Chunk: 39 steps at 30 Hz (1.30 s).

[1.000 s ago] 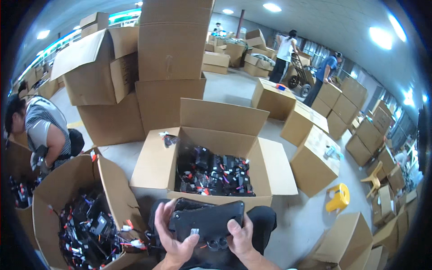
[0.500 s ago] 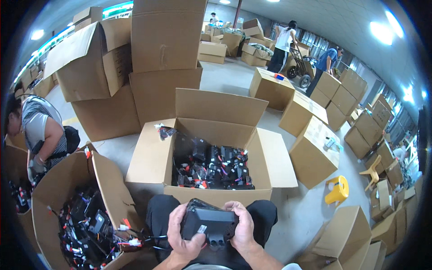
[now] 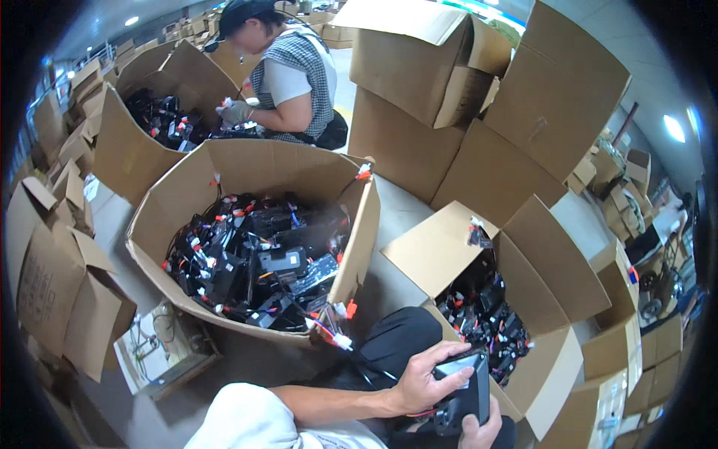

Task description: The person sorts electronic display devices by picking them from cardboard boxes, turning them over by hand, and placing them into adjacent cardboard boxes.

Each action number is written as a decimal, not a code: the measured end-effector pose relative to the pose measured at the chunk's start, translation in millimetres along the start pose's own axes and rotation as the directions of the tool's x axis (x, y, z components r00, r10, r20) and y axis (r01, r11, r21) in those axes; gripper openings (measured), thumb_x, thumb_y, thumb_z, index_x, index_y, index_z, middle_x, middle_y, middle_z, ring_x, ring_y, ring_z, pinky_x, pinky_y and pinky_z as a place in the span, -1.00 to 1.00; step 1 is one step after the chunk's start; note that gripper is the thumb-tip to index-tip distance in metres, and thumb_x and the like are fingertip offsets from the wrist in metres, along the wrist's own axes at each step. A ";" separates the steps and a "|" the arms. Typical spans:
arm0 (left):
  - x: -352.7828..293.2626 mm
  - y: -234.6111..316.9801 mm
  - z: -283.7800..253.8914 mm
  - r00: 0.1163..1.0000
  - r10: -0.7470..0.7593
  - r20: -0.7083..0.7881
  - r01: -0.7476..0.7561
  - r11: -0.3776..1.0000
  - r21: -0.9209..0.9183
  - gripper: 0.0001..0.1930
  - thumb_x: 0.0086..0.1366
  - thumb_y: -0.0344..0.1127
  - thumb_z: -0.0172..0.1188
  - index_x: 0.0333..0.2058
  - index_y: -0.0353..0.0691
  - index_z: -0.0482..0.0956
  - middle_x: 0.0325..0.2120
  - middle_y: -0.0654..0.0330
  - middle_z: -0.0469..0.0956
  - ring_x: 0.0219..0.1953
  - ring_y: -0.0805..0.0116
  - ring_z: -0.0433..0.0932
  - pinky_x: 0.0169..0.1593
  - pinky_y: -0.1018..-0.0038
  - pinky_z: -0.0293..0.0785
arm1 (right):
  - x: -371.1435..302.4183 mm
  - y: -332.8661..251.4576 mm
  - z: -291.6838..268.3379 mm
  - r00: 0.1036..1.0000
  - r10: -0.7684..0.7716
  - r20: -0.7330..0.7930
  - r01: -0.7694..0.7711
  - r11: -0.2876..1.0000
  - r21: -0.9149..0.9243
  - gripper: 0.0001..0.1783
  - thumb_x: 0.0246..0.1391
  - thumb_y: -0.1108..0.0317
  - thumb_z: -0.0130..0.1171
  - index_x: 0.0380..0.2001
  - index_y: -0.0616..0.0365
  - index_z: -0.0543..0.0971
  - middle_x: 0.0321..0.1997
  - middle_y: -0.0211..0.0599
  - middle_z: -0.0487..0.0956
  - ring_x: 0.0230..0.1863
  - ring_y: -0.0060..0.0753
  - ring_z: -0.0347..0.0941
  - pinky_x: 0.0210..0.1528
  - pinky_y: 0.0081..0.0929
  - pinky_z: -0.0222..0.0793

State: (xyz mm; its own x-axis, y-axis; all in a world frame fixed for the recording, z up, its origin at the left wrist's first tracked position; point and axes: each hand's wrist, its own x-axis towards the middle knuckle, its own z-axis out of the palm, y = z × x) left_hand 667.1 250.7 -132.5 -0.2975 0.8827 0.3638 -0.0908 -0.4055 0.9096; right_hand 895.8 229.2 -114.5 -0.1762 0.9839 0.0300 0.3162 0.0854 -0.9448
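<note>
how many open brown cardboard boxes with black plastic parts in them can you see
3: one brown cardboard box at the upper left, one large central box, and one flapped box at the lower right. Others may be hidden farther back.

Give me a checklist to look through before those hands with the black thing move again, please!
1. Left hand gripping the black device: ok.
2. Right hand on it too: ok, at the lower right.
3. Box on the right open: ok, its flaps are spread.
4. All wires inside the big box on the left: not ok, red and white connectors stick out at its near right corner.
5. Co-worker's gloved hand away from these hands: ok, it's at another box.
6. Device free of tangled cables: cannot tell, hands hide part.
</note>
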 end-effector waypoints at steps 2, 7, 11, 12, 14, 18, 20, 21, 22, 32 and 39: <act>-2.1 3.7 0.6 1.000 0.013 0.013 -0.013 1.000 0.005 -0.51 0.56 -0.34 0.52 0.31 -0.55 0.68 0.15 -0.13 0.76 0.17 0.18 0.77 0.25 0.32 0.70 | -2.8 -7.4 -7.6 0.998 0.043 0.051 -0.043 0.999 0.001 0.03 0.27 -0.24 0.66 0.43 0.45 0.59 0.31 -0.05 0.71 0.30 -0.13 0.65 0.39 -0.21 0.57; 13.5 26.4 -11.0 0.937 -0.077 0.341 0.134 0.980 -0.147 0.05 0.50 -0.15 0.59 0.70 -0.45 0.15 0.45 -0.18 0.53 0.48 0.00 0.55 0.58 0.20 0.45 | -3.9 -19.7 -16.7 1.000 0.009 0.003 -0.009 0.969 0.245 0.09 0.23 -0.25 0.71 0.46 0.46 0.55 0.29 -0.13 0.72 0.22 -0.21 0.68 0.30 -0.23 0.63; 17.6 42.9 -40.8 0.756 -0.045 0.653 0.093 0.995 -0.038 0.23 0.40 -0.13 0.61 0.75 -0.46 -0.07 0.56 -0.28 0.38 0.61 -0.04 0.42 0.61 0.16 0.40 | -5.3 -40.2 -22.1 0.997 -0.048 -0.065 0.071 0.905 0.420 0.16 0.29 -0.29 0.65 0.53 0.47 0.43 0.31 -0.06 0.68 0.22 -0.10 0.69 0.27 -0.12 0.69; 12.2 44.4 -55.1 0.708 -0.111 0.697 0.034 0.992 0.124 0.13 0.40 -0.12 0.63 0.70 -0.43 0.11 0.29 -0.29 0.64 0.35 -0.12 0.68 0.33 0.09 0.64 | -5.6 -40.1 -19.7 0.991 -0.079 -0.108 0.115 0.911 0.397 0.13 0.33 -0.29 0.60 0.52 0.47 0.43 0.29 -0.02 0.68 0.22 -0.04 0.70 0.27 -0.06 0.70; 2.8 42.4 -64.7 0.658 -0.143 0.739 0.006 0.983 0.185 0.05 0.43 -0.12 0.61 0.69 -0.37 0.18 0.13 -0.24 0.71 0.18 -0.18 0.73 0.19 0.05 0.67 | -9.4 -44.2 -18.4 0.981 -0.104 -0.166 0.163 0.904 0.396 0.10 0.36 -0.26 0.58 0.54 0.46 0.42 0.31 -0.02 0.67 0.22 0.00 0.70 0.27 -0.02 0.70; -38.2 -23.3 -102.2 0.738 -0.125 0.663 -0.158 0.923 0.350 -0.48 0.54 -0.16 0.49 0.33 -0.28 0.59 -0.24 -0.12 0.77 -0.14 -0.28 0.77 -0.07 -0.05 0.69 | 9.7 -34.3 3.7 0.964 -0.116 -0.241 0.217 0.865 0.452 -0.19 0.51 -0.14 0.39 0.47 0.35 0.56 0.24 0.03 0.76 0.19 0.10 0.74 0.22 0.02 0.70; -43.3 -23.4 -122.9 0.753 -0.174 0.635 -0.175 0.877 0.447 -0.62 0.56 -0.18 0.47 0.17 -0.30 0.67 -0.25 -0.12 0.76 -0.13 -0.27 0.78 -0.08 -0.07 0.68 | 24.6 -35.5 11.3 0.971 -0.134 -0.198 0.218 0.835 0.505 -0.22 0.53 -0.16 0.34 0.45 0.32 0.57 0.22 0.01 0.77 0.17 0.08 0.75 0.21 0.02 0.73; -45.9 -21.6 -132.7 0.774 -0.179 0.608 -0.163 0.871 0.464 -0.71 0.56 -0.20 0.46 0.01 -0.30 0.66 -0.29 -0.10 0.73 -0.15 -0.26 0.77 -0.10 -0.08 0.67 | 31.4 -34.5 15.8 0.975 -0.139 -0.174 0.212 0.819 0.533 -0.23 0.54 -0.17 0.31 0.44 0.31 0.57 0.21 0.00 0.77 0.17 0.07 0.76 0.20 0.02 0.74; -46.3 -19.3 -140.2 0.795 -0.184 0.578 -0.151 0.863 0.483 -0.74 0.57 -0.22 0.45 -0.15 -0.31 0.64 -0.33 -0.09 0.70 -0.17 -0.24 0.77 -0.12 -0.08 0.67 | 43.8 -32.9 20.3 0.978 -0.146 -0.147 0.204 0.800 0.564 -0.24 0.55 -0.18 0.29 0.43 0.30 0.58 0.20 -0.01 0.78 0.16 0.06 0.76 0.20 0.02 0.75; -8.3 39.0 -178.7 0.661 -0.254 0.707 -0.070 0.916 0.395 -0.75 0.59 -0.20 0.43 -0.04 -0.30 0.77 -0.33 -0.12 0.75 -0.23 -0.19 0.82 -0.10 -0.02 0.74 | 28.8 55.6 -60.5 0.963 0.091 -0.254 0.127 0.679 0.723 -0.27 0.65 -0.31 0.03 0.33 0.18 0.64 0.11 -0.13 0.81 0.10 -0.04 0.82 0.16 0.02 0.85; 106.4 32.8 -189.6 0.408 -0.473 0.781 0.264 0.880 0.395 -0.49 0.54 -0.27 0.54 0.36 -0.36 0.75 -0.06 -0.03 0.86 -0.10 0.21 0.85 0.03 0.30 0.78 | 94.4 33.1 -77.4 0.978 0.165 -0.129 -0.082 0.869 0.488 -0.29 0.62 -0.05 0.30 0.44 0.42 0.55 0.29 -0.03 0.76 0.25 -0.26 0.76 0.39 -0.17 0.69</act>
State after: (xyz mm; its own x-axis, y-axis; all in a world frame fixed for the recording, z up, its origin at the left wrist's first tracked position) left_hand 452.3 286.3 -102.0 0.6640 0.7372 -0.1249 0.2166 -0.0297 0.9758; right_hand 961.8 337.0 -117.7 -0.0002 0.9965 -0.0842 -0.1651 -0.0830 -0.9828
